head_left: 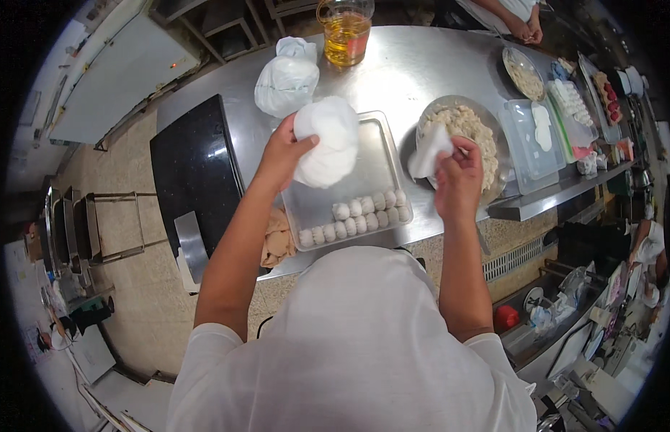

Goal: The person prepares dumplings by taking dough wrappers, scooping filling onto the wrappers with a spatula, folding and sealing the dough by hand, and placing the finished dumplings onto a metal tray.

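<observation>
White shirt (349, 345) up front, your left hand (283, 155) gripped white rounds (328, 144), right hand (461, 180) pinched a white sheet (427, 154)

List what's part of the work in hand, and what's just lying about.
Apparently in use:
wrapper stack in left hand
white wrapper in right hand
filling
metal bowl
dumplings
metal tray

Seemingly lying about:
jug of yellow liquid
white plastic bag
tan cloth
</observation>
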`<state>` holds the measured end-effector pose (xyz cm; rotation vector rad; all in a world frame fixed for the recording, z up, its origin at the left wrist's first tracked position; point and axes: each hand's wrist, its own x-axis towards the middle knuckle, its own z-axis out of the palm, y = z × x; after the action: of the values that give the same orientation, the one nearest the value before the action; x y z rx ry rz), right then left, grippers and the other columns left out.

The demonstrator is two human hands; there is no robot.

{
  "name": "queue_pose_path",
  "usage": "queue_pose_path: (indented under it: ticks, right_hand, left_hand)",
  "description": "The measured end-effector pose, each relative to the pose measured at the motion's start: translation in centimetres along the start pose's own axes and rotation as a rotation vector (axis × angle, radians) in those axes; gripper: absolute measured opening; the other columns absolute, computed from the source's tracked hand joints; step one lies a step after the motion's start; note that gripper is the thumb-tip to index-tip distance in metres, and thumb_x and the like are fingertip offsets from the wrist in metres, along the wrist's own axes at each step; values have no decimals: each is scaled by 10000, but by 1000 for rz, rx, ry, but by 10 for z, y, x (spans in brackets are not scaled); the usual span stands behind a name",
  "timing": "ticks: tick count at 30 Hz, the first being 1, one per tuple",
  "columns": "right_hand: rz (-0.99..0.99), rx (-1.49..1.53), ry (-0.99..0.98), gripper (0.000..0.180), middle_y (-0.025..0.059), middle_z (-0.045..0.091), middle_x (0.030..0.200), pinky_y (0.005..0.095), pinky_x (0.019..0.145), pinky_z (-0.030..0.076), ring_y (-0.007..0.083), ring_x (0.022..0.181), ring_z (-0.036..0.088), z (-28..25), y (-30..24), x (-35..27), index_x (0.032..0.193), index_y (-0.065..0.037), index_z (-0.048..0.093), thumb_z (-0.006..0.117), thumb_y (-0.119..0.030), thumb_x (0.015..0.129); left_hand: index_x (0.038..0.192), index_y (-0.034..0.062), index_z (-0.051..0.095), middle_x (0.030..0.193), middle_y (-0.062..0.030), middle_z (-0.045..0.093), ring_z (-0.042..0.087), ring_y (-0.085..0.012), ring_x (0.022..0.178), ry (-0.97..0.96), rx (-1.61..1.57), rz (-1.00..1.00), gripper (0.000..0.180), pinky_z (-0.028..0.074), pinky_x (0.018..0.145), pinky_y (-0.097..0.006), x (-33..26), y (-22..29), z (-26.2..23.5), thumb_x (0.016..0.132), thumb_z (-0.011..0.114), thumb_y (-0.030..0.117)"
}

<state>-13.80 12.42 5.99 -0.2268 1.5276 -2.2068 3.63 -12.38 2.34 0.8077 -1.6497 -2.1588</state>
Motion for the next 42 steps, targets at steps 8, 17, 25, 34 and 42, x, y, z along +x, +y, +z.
queue_pose_path:
  ticks: [8,17,25,34,42]
  right_hand:
    - [-175,-988,-646,334,170,697,1083,358,894,521,296,993,679,1,-3,-47,1120,-1,669,749,25,796]
    - [-151,-1953,-227,210,195,650,1149,501,861,523,436,954,655,-117,-24,-49,1057,-12,663,647,-147,897]
    - [-32,-2084,-165,230,156,679,913,489,751,544,374,875,685,-129,-95,-57,945,-95,702,497,-200,949]
    - [-288,-1852,-192,131,173,662,883,501,677,540,394,779,684,-135,-41,-48,864,-58,659,557,-134,890]
    - [-147,-1863,-90,179,177,644,960,504,732,537,412,873,670,-128,-55,-58,980,-87,694,551,-97,873]
  left_hand:
    - [1389,16,530,1374,-128,583,578,-276,1235,21,-402,-423,603,406,1093,-386,-41,-64,69,1020,521,493]
    - [1340,22,559,1281,-111,640,603,-263,1197,-321,-807,-293,445,473,1033,-415,-68,-38,87,1036,538,347]
    - [1188,17,646,970,-165,698,690,-300,974,-292,911,788,336,541,886,-353,-64,-29,82,854,677,11]
    - [1157,10,639,1039,-74,713,672,-173,963,-29,-63,-53,250,520,844,-296,-38,-30,130,982,614,186]
    - [1170,-15,599,829,-166,695,645,-213,579,-202,-385,-421,372,498,504,-348,-32,-63,149,1043,477,313]
